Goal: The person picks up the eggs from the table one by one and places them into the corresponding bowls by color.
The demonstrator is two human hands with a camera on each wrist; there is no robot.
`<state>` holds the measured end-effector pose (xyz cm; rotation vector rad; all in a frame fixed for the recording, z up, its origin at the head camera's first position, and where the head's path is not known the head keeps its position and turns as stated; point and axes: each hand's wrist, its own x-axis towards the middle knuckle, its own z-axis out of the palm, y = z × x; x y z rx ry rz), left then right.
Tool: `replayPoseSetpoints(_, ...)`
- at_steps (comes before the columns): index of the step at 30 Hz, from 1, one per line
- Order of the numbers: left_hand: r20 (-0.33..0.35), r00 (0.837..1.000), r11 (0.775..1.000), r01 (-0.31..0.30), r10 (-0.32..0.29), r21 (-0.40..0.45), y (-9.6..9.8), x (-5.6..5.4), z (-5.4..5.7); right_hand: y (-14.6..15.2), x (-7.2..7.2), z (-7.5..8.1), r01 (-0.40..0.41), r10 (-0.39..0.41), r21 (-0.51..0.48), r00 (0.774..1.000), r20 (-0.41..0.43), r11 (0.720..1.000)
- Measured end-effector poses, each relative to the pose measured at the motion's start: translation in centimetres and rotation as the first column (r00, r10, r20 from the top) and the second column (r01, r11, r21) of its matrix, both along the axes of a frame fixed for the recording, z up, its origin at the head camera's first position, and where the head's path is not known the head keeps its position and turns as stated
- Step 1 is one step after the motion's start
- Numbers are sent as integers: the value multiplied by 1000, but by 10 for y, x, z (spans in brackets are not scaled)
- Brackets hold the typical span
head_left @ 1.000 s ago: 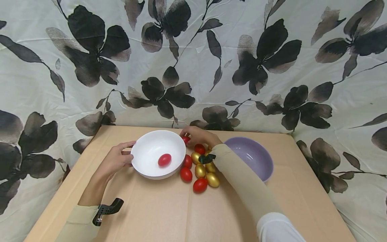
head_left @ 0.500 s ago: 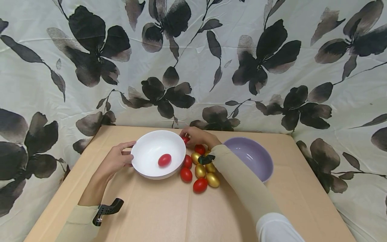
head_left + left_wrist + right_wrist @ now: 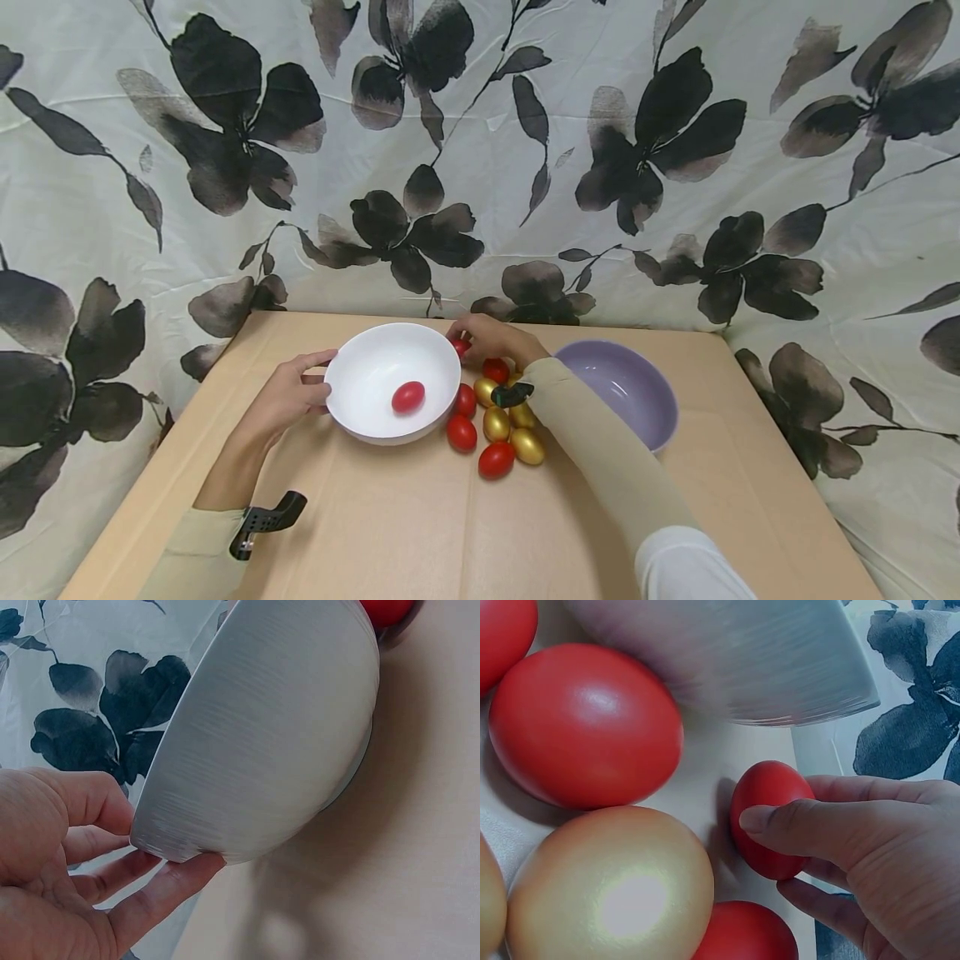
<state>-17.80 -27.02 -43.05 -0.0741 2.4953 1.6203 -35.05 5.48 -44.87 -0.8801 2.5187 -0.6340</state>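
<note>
My left hand [image 3: 288, 396] pinches the left rim of a white bowl [image 3: 367, 367]; in the left wrist view its thumb and fingers close on the bowl's edge. One red egg [image 3: 408, 397] lies inside the bowl. Just right of the bowl, near the table's back edge, my right hand [image 3: 491, 337] grips another red egg [image 3: 769, 817] between thumb and fingers. Close by on the table, red eggs [image 3: 462, 433] and gold eggs [image 3: 528, 447] are clustered beside the bowl. The right forearm hides part of that cluster.
A purple bowl [image 3: 637, 392] stands to the right, partly behind the right sleeve. The wooden table [image 3: 390, 533] ends at the back against a white cloth [image 3: 525, 242] printed with dark flowers. Both wrists carry black camera mounts [image 3: 266, 525].
</note>
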Motion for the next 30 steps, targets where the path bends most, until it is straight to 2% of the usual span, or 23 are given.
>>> replayPoseSetpoints(10,5,1000,1000,-4,4,3,1,-1,1,3,-1,6,-15,15,-6,1000,15,1000)
replayPoseSetpoints(22,6,1000,1000,6,-6,5,1,-2,-1,12,0,21,-111,111,1,993,-45,994)
replayPoseSetpoints(30,10,1000,1000,9,-8,-2,2,-1,4,13,2,37,-175,179,49,978,-110,983)
